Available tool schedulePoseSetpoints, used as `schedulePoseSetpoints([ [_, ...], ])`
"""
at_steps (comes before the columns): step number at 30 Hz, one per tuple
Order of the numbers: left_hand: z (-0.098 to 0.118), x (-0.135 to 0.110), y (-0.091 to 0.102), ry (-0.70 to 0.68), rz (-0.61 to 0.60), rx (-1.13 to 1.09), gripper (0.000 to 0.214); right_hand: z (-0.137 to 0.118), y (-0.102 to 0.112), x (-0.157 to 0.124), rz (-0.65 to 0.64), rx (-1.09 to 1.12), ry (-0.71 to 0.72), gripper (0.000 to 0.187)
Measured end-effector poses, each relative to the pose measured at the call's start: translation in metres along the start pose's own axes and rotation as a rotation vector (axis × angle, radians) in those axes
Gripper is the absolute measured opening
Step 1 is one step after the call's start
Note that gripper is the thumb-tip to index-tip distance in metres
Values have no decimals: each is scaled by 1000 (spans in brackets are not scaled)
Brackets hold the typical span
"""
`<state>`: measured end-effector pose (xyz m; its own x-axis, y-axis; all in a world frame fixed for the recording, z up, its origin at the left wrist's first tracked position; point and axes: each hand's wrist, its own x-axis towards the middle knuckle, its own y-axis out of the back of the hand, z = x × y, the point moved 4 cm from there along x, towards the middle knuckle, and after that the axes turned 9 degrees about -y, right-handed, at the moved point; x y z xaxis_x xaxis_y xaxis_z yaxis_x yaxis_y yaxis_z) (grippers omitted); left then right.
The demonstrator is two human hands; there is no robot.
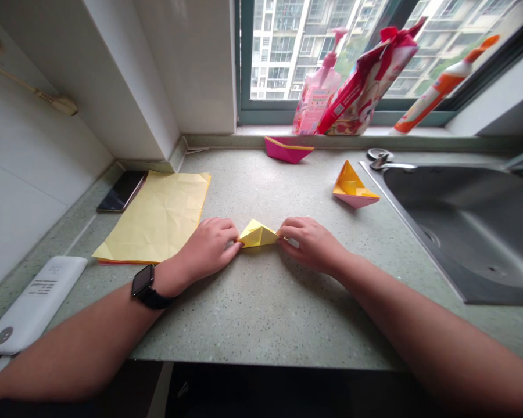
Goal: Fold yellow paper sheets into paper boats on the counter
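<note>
A small yellow paper boat (pixel 260 234) with a raised middle peak is stretched between my two hands, just over the speckled counter (pixel 261 313). My left hand (pixel 213 242), with a black watch on its wrist, pinches the boat's left tip between thumb and fingers. At the opposite tip, my right hand (pixel 307 242) pinches in the same way. Beyond the hands lie a magenta paper boat (pixel 289 152), near the back ledge, and an orange and pink paper boat (pixel 354 188) to the right. A stack of yellow paper (pixel 157 217) is beside my left hand.
A dark phone (pixel 121 191) rests next to the paper, and a white power bank (pixel 37 305) sits at the left front. The steel sink (pixel 470 232) with its drain fitting (pixel 381 157) takes up the right. A pink pump bottle (pixel 317 98), red bag and orange-white bottle stand along the windowsill.
</note>
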<state>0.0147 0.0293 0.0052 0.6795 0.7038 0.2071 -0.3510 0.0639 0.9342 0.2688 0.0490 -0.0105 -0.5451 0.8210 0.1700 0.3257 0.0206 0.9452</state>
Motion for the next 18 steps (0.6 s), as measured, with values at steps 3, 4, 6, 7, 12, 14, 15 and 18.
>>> schedulePoseSetpoints([
  [3, -4, 0, -2, 35, 13, -36, 16, -1, 1, 1, -2, 0, -23, 12],
  [4, -4, -1, -2, 40, 18, -53, 17, -2, 1, 0, -7, 1, -26, 12],
  [6, -3, -2, -2, 40, 24, -78, 19, -3, 2, 0, -17, 1, -30, 13],
  [7, -2, -2, -2, 34, 22, -86, 22, -3, 3, 0, -22, -2, -33, 13],
  [12, 5, -3, -3, 12, 12, -98, 30, -5, 3, -1, -48, -13, -40, 20],
  [14, 6, -3, -4, 21, 28, -93, 30, -5, 2, -1, -45, -30, -46, 23],
  [15, 6, -2, -5, 28, 34, -88, 30, -5, 1, -1, -37, -44, -56, 23],
  [18, 6, -2, -7, 58, 40, -67, 32, -6, -1, 0, -8, -87, -106, 24],
])
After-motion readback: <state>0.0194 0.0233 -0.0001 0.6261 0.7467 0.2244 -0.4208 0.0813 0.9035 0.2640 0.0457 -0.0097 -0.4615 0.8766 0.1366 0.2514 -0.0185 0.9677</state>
